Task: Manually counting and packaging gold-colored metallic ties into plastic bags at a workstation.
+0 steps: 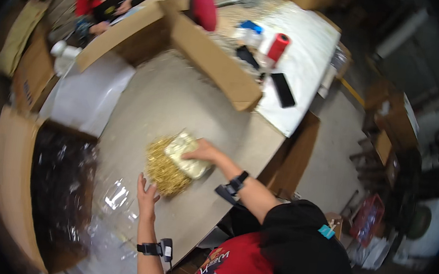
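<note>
Brown cardboard stands beyond the golden shreds.

The gold strands look metallic, the pale packet glossy plastic (the carton, matt cardboard).

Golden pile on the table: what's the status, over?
Right hand on pale packet; left hand open beside golden pile. Clear plastic to the left.

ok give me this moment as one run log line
left hand: open, near gold strands; right hand: on pale packet; packet: touching strands; black phone: lying untouched
</note>
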